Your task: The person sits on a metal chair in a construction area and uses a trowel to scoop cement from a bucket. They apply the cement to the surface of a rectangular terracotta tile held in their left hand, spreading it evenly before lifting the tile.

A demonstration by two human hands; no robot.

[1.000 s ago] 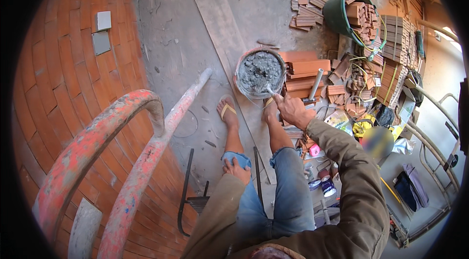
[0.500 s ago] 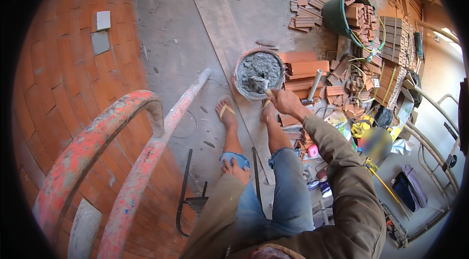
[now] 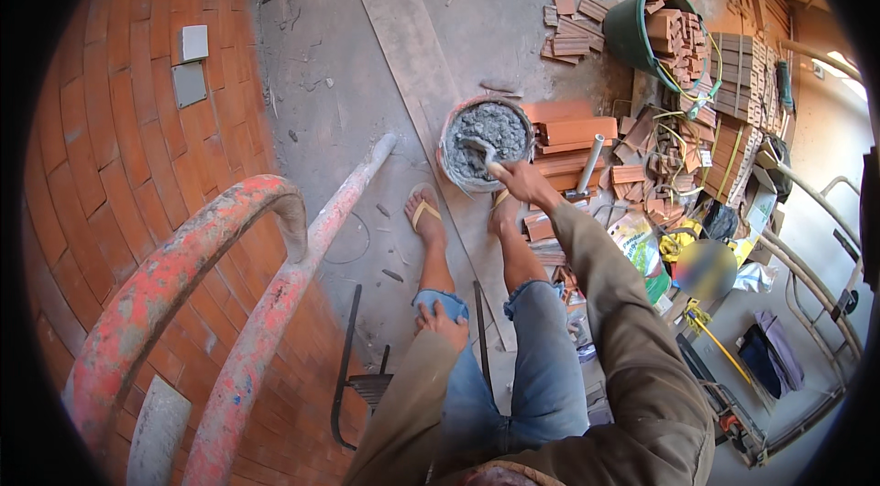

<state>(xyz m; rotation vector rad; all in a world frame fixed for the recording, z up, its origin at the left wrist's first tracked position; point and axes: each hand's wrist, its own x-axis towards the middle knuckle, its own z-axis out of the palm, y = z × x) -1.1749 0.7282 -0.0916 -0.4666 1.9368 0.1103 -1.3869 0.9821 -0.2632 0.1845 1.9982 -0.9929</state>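
Clock positions were taken from the round bucket (image 3: 467,182), which was set just ahead of the feet, near the middle of the view. It was filled almost to its rim with wet-looking grey mortar (image 3: 497,126). By the right hand (image 3: 525,183), between 4 and 5 o'clock, a trowel (image 3: 489,152) was held. Its pale handle was wrapped by closed fingers, and its curved neck was angled inward, with the blade partly sunk in the mortar. The handle was kept at the near rim, probably so that the knuckles stayed out of the mix. The left hand (image 3: 442,328), between 6 and 7 o'clock, was laid over the left knee with its fingers spread and nothing gripped, apparently as a prop for a leaning body. The bucket seemed to be placed close so that no long stretch was needed.

The tightest side was found at 3 o'clock, where terracotta blocks (image 3: 579,131) were stacked just beside the bucket; whether they touched could not be told. A green tub (image 3: 628,32) of cut pieces was placed well apart, between 1 and 2. A plank (image 3: 394,27) was laid from 11 o'clock past the bucket toward 6. At 9, a gap was left before the tip of a paint-worn red pole (image 3: 266,339). The widest room was offered between 10 and 12.
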